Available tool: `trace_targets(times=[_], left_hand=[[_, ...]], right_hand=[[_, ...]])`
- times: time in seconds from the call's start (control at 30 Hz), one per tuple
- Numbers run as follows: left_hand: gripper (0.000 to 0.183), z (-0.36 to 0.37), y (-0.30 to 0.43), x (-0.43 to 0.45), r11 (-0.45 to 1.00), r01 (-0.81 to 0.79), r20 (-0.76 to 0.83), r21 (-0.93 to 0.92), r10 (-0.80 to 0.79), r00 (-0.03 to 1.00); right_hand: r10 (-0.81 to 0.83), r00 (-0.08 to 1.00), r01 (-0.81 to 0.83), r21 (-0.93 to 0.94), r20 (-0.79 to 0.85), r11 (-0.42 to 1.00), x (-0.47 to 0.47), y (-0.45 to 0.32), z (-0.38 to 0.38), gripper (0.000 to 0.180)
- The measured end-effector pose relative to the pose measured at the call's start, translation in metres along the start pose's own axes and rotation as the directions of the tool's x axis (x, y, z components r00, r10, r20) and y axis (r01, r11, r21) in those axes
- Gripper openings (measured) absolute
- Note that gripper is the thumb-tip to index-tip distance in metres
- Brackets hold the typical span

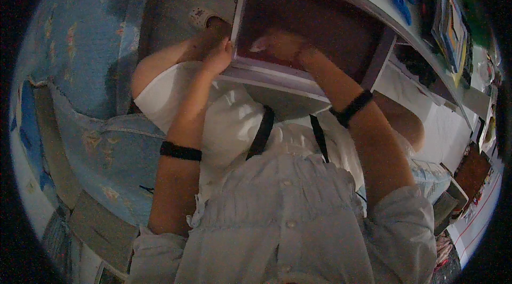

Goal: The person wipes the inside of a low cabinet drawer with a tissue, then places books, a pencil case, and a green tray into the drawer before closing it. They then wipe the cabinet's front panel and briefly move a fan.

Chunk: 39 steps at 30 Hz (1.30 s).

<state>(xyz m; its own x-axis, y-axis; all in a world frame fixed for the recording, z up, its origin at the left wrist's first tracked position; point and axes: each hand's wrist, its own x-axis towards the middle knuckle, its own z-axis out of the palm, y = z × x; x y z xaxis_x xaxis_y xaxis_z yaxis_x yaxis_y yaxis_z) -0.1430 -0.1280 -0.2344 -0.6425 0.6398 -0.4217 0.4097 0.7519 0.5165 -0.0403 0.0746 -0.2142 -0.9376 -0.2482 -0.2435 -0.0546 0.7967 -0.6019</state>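
Observation:
An open drawer (316, 4) with pale walls and a dark reddish-brown bottom juts out over my lap. My right hand (286, 46) is down inside it, near its front left corner, blurred and in shadow. A small whitish piece (259, 44), perhaps tissue or cloth, shows at its fingertips, pressed to the drawer bottom. My left hand (219, 57) is curled against the outside of the drawer's left wall (237, 24). Its fingertips are hidden, so whether it grips the wall is unclear.
The desk top (404, 32) overhangs the drawer and bears books (450, 28) and a blue object (402, 9). A bed with a blue patterned cover (80, 44) lies to the left. Below is a foot in a pale clog (200, 18). A white cabinet panel (438, 124) stands at right.

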Motion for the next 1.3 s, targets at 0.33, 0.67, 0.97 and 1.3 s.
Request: trace_targets(times=[0.33,0.67,0.97,1.3], left_hand=[[0.052,-0.01,0.007,-0.001,0.981,0.121,0.126,-0.151,-0.102,0.987],[0.054,-0.016,0.015,-0.013,0.954,0.21,0.082,-0.213,-0.196,0.977],[0.052,-0.019,0.015,-0.015,0.951,0.231,0.104,-0.204,-0.214,0.971],[0.052,-0.021,0.021,-0.018,0.97,0.175,0.066,-0.17,-0.166,0.984]], right_hand=[[0.169,0.967,-0.151,-0.103,0.191,0.983,-0.033,0.006,0.008,0.023],[0.257,0.963,-0.237,-0.194,0.083,0.952,-0.142,0.066,0.019,0.024],[0.657,0.749,-0.594,0.354,-0.082,0.722,-0.183,0.079,0.015,0.027],[0.62,0.779,-0.607,-0.131,0.093,0.783,-0.114,0.032,0.042,0.033]])
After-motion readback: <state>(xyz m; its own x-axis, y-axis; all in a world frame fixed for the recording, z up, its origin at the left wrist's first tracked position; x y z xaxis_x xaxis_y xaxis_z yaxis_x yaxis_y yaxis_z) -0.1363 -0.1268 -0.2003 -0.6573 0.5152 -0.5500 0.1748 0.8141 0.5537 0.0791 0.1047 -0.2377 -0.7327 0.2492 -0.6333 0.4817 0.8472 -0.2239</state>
